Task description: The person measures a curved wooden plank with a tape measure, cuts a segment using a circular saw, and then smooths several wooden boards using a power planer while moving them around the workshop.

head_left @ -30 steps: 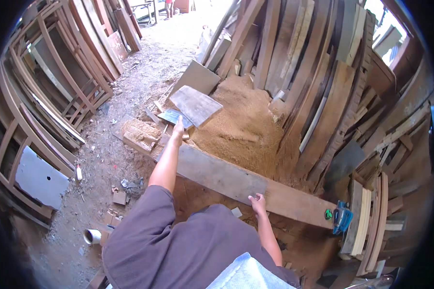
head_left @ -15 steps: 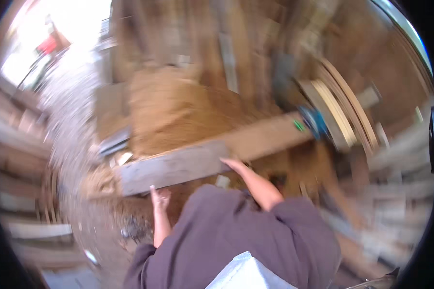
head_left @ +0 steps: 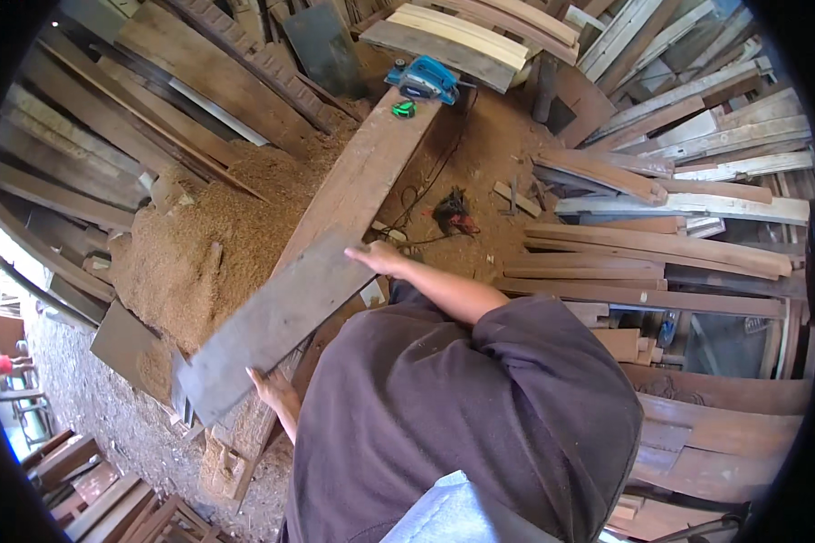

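Long grey-brown plank [head_left: 321,262] lies diagonally beside the sawdust heap [head_left: 213,240]. Left hand [head_left: 273,389] grips the plank's near end edge, fingers curled under. Right hand [head_left: 380,259] rests flat, fingers extended, on its mid-length edge. At the plank's far end: blue electric planer [head_left: 423,78], green tape measure [head_left: 405,109] on the plank.

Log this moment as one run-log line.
left hand: on long plank near end | right hand: on plank edge | far end: blue power planer, green tape measure
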Tool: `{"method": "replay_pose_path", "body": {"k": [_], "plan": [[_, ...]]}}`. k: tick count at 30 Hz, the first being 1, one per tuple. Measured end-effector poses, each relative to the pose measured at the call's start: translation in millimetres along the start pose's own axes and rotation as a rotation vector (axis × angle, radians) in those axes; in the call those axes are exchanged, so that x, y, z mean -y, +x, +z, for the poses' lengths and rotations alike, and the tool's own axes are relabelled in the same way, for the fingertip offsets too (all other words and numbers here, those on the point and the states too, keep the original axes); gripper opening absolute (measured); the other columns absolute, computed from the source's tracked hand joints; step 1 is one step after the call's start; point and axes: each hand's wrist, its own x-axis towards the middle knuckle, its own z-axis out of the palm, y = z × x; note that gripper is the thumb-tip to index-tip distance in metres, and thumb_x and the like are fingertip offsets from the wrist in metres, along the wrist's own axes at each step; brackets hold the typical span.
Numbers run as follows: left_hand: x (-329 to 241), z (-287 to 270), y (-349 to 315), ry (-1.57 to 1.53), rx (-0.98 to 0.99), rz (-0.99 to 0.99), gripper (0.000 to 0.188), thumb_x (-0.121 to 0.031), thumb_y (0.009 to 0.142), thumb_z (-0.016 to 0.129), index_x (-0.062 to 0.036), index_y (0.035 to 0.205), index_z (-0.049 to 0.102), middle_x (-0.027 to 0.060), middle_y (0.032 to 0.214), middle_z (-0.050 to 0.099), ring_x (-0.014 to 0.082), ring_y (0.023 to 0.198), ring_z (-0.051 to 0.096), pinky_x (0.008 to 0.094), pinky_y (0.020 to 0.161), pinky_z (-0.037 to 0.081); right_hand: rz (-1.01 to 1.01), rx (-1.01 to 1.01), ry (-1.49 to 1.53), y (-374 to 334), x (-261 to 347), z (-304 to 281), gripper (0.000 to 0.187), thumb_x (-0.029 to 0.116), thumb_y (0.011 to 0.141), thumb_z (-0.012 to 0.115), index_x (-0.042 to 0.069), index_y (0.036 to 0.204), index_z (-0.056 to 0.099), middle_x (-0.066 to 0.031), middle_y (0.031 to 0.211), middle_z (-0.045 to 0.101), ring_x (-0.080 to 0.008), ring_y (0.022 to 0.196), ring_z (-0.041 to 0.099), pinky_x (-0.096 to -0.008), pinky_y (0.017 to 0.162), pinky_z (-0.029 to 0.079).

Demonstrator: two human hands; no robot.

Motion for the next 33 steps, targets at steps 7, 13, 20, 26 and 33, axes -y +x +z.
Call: {"method": "replay_pose_path", "body": {"k": [7, 13, 20, 26, 33], "plan": [[-12.5, 243.5, -12.0, 0.132, 0.139, 0.076, 0.072, -0.025, 0.101, 0.072, -0.01, 0.159, 0.032, 0.0155, 0.156, 0.044, 0.0331, 0.143, 0.044, 0.0557, 0.118, 0.037, 0.186, -0.067, 0.513, 9.3, -49.7, -113.9, 0.078, 0.062, 0.092, 0.071, -0.006, 0.129, 0.07, -0.0177, 0.124, 0.074, -0.0248, 0.114, 0.069, -0.0362, 0.098, 0.052], [50.3, 452.7, -4.7, 0.323, 0.446, -0.035, 0.068, -0.021, 0.101, 0.072, -0.0105, 0.157, 0.035, 0.0121, 0.151, 0.049, 0.0299, 0.138, 0.049, 0.0542, 0.11, 0.044, 0.405, -0.291, 0.903, 46.5, -115.6, -215.8, 0.076, 0.062, 0.095, 0.069, 0.0, 0.14, 0.062, -0.012, 0.132, 0.069, -0.0214, 0.116, 0.065, -0.0355, 0.101, 0.049], [183.0, 706.6, 15.2, 0.644, 0.871, -0.141, 0.054, -0.035, 0.105, 0.065, -0.0041, 0.146, 0.049, 0.0137, 0.144, 0.057, 0.0266, 0.13, 0.057, 0.0436, 0.102, 0.05, 0.472, -0.593, 1.162, 49.3, -142.2, -349.2, 0.087, 0.068, 0.101, 0.051, -0.001, 0.153, 0.048, -0.0181, 0.156, 0.052, -0.0293, 0.139, 0.053, -0.0417, 0.117, 0.039], [340.5, 866.4, 79.4, 1.257, 1.344, 0.855, 0.051, -0.038, 0.095, 0.073, -0.0086, 0.135, 0.063, 0.0145, 0.133, 0.062, 0.0363, 0.126, 0.058, 0.0427, 0.108, 0.047, 0.394, -0.755, 1.449, 57.1, -208.7, -453.0, 0.075, 0.063, 0.108, 0.041, 0.006, 0.157, 0.045, -0.0123, 0.157, 0.052, -0.0312, 0.14, 0.053, -0.0466, 0.118, 0.041], [409.5, 931.9, 137.2, 1.867, 1.755, 1.167, 0.058, -0.045, 0.074, 0.087, -0.0092, 0.117, 0.071, 0.0137, 0.114, 0.066, 0.0381, 0.118, 0.061, 0.0475, 0.1, 0.052, 0.319, -0.798, 1.448, 115.1, -257.0, -556.9, 0.078, 0.064, 0.106, 0.044, 0.004, 0.157, 0.045, -0.0126, 0.16, 0.05, -0.0308, 0.143, 0.051, -0.0461, 0.119, 0.038]]}}
